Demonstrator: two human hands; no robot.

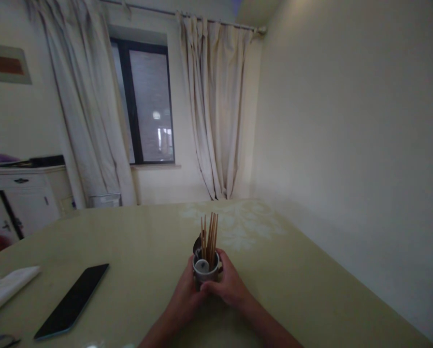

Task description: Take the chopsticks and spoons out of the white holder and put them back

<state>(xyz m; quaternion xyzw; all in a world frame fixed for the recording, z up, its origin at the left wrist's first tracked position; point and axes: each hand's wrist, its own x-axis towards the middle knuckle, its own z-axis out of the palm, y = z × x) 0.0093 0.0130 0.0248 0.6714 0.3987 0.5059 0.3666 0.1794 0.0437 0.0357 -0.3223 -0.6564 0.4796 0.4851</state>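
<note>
Near the middle of the table, a grey metal cup (207, 276) stands between my two hands. Several wooden chopsticks (212, 237) rise from it, with a dark spoon (196, 244) at the left of its rim. A small round pale object (202, 266) sits inside the front of the cup; its kind is unclear. My left hand (188, 289) wraps the cup's left side. On the right side my right hand (226, 279) is closed around it, its thumb across the front. The fingers behind the cup are hidden.
A black tablet or large phone (73, 300) lies on the greenish table (137, 251) at left. Beyond it are a white packet (11, 287) and part of some scissors (1, 340). The wall (365, 193) borders the table's right side; a white cabinet (28, 198) stands at far left.
</note>
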